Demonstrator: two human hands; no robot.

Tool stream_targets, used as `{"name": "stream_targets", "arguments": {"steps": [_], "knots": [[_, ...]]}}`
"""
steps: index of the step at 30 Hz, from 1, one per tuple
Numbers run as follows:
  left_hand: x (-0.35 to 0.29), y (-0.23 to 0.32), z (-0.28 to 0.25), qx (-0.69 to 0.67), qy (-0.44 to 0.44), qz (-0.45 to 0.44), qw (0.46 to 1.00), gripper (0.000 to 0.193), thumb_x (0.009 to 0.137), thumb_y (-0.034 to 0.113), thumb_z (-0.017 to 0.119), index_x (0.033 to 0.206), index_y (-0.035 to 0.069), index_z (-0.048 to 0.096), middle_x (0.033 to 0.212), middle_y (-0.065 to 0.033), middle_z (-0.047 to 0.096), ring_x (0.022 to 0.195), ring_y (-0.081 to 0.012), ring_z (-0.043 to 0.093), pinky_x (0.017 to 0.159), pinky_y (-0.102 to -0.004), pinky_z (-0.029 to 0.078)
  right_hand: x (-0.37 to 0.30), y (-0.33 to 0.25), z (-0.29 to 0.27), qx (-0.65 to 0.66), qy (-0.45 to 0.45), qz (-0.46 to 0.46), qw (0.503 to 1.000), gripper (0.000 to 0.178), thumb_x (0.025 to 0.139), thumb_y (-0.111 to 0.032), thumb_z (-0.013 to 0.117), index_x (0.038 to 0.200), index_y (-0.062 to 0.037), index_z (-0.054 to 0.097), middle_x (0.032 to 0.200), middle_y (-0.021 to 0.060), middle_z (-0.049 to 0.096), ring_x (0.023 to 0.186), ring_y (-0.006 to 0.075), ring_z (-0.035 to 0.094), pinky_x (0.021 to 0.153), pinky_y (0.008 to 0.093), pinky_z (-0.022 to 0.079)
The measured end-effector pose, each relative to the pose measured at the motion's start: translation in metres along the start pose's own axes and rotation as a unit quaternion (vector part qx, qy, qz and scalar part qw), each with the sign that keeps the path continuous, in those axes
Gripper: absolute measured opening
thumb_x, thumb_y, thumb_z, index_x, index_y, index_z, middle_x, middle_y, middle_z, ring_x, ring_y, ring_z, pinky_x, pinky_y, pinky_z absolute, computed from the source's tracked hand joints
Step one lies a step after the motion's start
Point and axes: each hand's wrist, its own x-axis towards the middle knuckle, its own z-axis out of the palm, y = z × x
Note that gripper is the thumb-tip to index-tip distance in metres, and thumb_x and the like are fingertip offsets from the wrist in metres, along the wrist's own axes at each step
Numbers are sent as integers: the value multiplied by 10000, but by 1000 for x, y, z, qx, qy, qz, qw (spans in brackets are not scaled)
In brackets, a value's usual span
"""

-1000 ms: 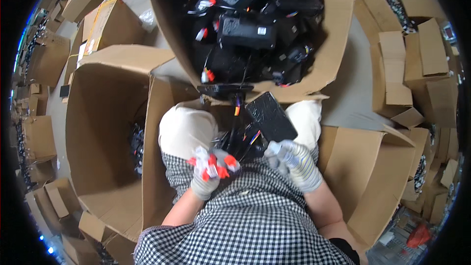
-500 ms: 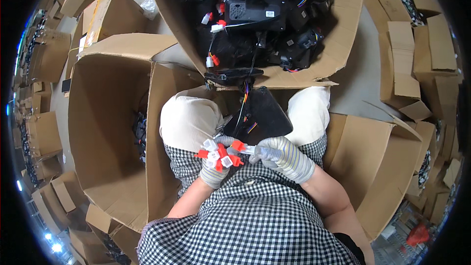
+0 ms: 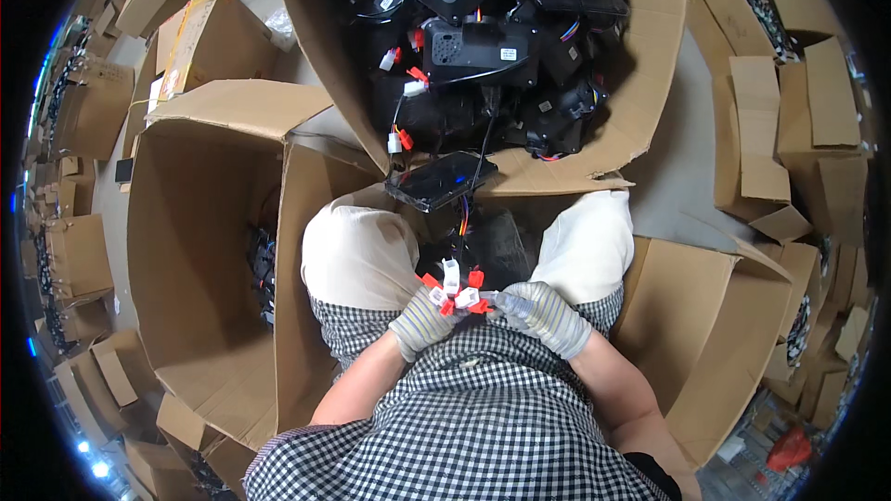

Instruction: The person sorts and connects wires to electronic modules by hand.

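Between left grip (image 3: 424, 324) and right grip (image 3: 549, 317), red-and-white connectors (image 3: 467, 298) cluster.

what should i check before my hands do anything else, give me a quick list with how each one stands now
1. Gloves on both hands: ok, the left hand and right hand wear striped gloves.
2. Bunch held: ok, the red and white connectors are gathered in the left hand.
3. Right hand at the bunch: ok, its fingertips are at the right side.
4. Right hand's exact grip: cannot tell, too small to make out.
5. Black device well inside the large box: not ok, it sits at the near edge.
6. Colored wires free of snags: cannot tell, their lower ends are hidden.
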Motion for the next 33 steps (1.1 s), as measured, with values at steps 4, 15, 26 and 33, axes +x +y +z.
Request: {"name": "stream_targets", "arguments": {"steps": [4,15,26,33], "knots": [[7,7,-5,16,-68,-125,990,284,783,87,606,1066,73,617,952,-124,644,892,-296,617,768,-363,494,3,1,-4,7,3,-14,1000,417,906,-356,573,1077,19,639,616,-68,493,502,3,351,452,160,287],[4,-7,3,-66,-28,-93,993,128,907,183,506,978,92,563,749,-28,583,653,-198,557,578,-338,435,15,-5,-12,-42,-34,-38,998,399,929,-344,532,1067,18,629,622,-82,445,545,29,355,483,190,288],[12,-5,1,-58,-39,-32,997,164,839,198,628,965,97,650,848,-75,616,788,-248,598,696,-354,481,58,-145,-51,-568,381,-463,563,265,872,-273,556,723,-59,605,1000,116,604,694,303,594,615,377,470],[7,0,2,-171,29,-110,979,146,866,187,571,945,73,618,877,-54,651,802,-217,625,705,-332,491,107,-195,-89,-774,419,-266,393,178,790,-270,624,710,-119,672,994,75,595,842,230,591,681,371,471]]}}
